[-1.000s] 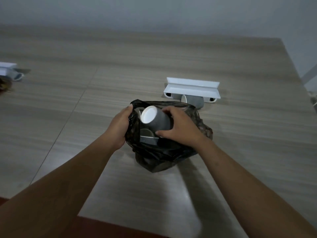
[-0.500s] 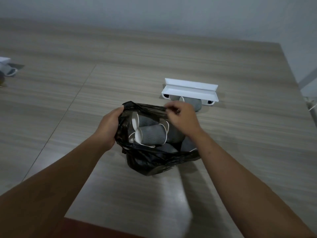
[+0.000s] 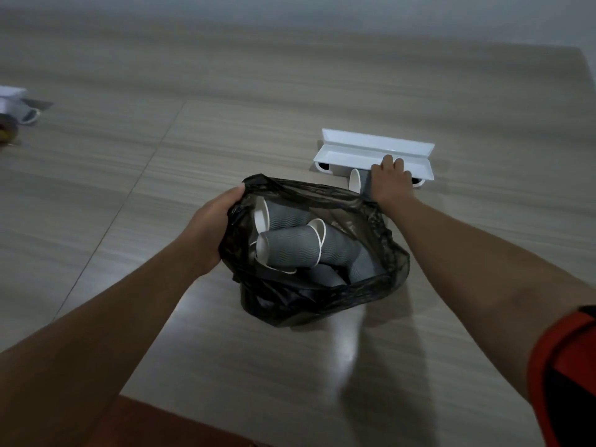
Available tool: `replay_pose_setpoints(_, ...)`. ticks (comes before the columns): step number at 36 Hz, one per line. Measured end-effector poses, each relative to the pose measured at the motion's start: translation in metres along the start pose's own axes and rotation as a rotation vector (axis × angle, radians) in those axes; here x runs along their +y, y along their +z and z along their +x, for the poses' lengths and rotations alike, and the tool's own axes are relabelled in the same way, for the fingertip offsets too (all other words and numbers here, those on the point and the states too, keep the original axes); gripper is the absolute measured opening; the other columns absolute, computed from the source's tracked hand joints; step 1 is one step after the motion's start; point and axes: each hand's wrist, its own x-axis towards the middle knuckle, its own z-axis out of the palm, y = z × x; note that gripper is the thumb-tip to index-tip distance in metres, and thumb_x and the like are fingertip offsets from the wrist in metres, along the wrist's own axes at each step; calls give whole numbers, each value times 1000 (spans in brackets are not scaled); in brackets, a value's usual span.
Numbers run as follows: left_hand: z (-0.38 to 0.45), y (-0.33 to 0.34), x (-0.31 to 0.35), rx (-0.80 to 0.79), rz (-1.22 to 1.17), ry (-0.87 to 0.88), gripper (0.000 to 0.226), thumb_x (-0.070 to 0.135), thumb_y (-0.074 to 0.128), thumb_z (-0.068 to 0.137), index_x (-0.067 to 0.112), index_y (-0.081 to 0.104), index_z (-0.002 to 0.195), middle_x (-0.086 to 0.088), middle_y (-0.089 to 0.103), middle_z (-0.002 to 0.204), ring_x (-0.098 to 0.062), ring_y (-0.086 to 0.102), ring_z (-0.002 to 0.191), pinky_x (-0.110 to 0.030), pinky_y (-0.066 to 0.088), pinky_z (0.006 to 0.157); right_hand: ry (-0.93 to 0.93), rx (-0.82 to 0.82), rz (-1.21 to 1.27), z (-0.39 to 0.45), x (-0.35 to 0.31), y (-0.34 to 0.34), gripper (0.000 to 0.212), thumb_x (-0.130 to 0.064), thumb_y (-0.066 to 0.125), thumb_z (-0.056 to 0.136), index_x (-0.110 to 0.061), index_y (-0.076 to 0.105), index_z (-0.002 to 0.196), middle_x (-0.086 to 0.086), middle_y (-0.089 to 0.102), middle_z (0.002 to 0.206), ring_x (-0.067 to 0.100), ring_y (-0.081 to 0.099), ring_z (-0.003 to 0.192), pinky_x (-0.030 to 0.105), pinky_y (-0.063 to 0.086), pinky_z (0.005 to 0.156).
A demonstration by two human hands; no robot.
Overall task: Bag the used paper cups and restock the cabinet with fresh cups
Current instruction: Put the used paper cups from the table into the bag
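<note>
A black plastic bag (image 3: 290, 304) stands open on the wooden table (image 3: 225, 108), holding several grey ribbed paper cups (image 3: 290, 250) with white insides. My left hand (image 3: 209, 227) grips the bag's left rim and keeps it open. My right hand (image 3: 392, 180) reaches past the bag's far rim and closes around a grey paper cup (image 3: 358, 182) lying on its side under the white cup holder (image 3: 374, 151). The fingers cover most of that cup.
A second white holder with a cup (image 3: 16, 106) sits at the table's far left edge, beside a dark object (image 3: 6, 132). A pale wall runs behind the table. The table's right edge is near the top right corner.
My right hand dropped a cup into the bag, left the bag's rim, and moved forward to the cup under the white holder. My left hand kept hold of the bag.
</note>
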Motion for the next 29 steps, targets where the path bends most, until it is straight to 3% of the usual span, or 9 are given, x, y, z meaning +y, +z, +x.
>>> replay_pose_setpoints(4,-2,1,-1,-24,6,-8,35,41,51,98,15,73,108,-4,76,103,-18,73,92,-34,53,79,-115,66,-73,-6,-2,8,49,-13,52,91,-15,39,139,17,33,141,39,35,125,49,36,98)
replay_pose_setpoints(7,-3,2,-1,-30,1,-2,34,40,50,98,16,73,104,-2,77,98,-15,74,86,-32,53,76,-155,121,-99,-14,-2,18,52,-16,53,92,-14,36,142,16,35,144,39,39,122,50,40,93)
replay_pose_setpoints(12,-5,4,-4,-26,-8,-7,33,39,50,99,15,72,104,-3,77,94,-15,74,82,-28,55,71,-163,216,-157,-24,1,30,45,-8,66,81,-9,51,123,15,54,122,36,54,102,45,49,76)
replay_pose_setpoints(14,-5,3,-6,-29,-16,-7,33,39,50,98,15,72,102,-3,77,92,-16,74,81,-30,54,73,-193,217,-126,-26,2,29,40,-6,64,82,-9,51,119,15,56,117,36,55,102,47,48,79)
replay_pose_setpoints(17,-4,4,-9,-32,-21,-4,33,39,49,99,15,72,101,-3,77,91,-16,74,81,-31,54,74,-219,157,-57,-27,6,27,47,-4,53,88,-7,42,134,17,51,127,37,48,115,49,41,91)
replay_pose_setpoints(21,-6,8,-12,-29,-20,2,32,38,50,99,15,72,102,-2,77,92,-16,74,82,-30,54,73,-127,104,-70,-33,12,22,46,-6,48,92,-8,38,137,18,46,135,37,42,123,49,37,97)
replay_pose_setpoints(25,-6,6,-15,25,1,6,34,39,54,97,13,72,108,-6,77,98,-20,72,87,-35,57,80,88,56,225,-44,15,15,46,-20,53,91,-10,43,134,16,47,134,38,42,125,50,39,97)
replay_pose_setpoints(27,-6,3,-18,37,19,15,35,40,55,96,14,72,112,-6,76,102,-21,72,89,-38,56,84,229,121,462,-59,21,7,60,-38,68,74,-12,50,125,13,54,124,36,49,117,48,47,92)
replay_pose_setpoints(29,-5,1,-19,33,31,22,33,39,54,97,15,71,111,-4,77,101,-18,73,90,-34,55,83,325,256,714,-76,27,-7,70,-46,71,53,-14,56,114,9,60,112,31,58,104,46,55,81)
